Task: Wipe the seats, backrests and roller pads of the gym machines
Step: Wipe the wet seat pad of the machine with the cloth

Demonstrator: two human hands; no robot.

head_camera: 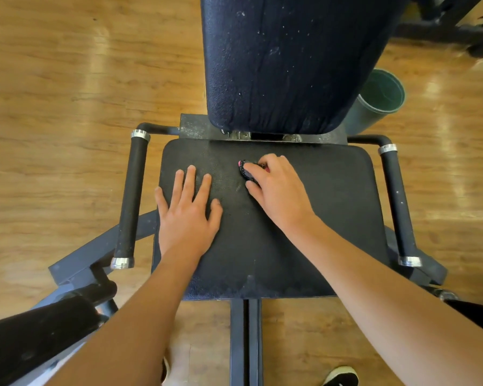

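A black padded seat (318,218) of a gym machine fills the middle of the view. Its dark backrest (285,59) rises behind it, speckled with white marks. My left hand (188,215) lies flat on the seat's left part, fingers straight and spread. My right hand (276,188) sits on the seat's middle, fingers curled round a small dark cloth (244,169) with a pink edge, pressing it on the pad. A black roller pad (31,338) shows at the lower left.
Black side handles with silver collars flank the seat, left (130,199) and right (396,201). A green rolled mat (379,98) stands behind the backrest on the right. Wooden floor (67,107) surrounds the machine. Another machine's base (444,32) is at top right.
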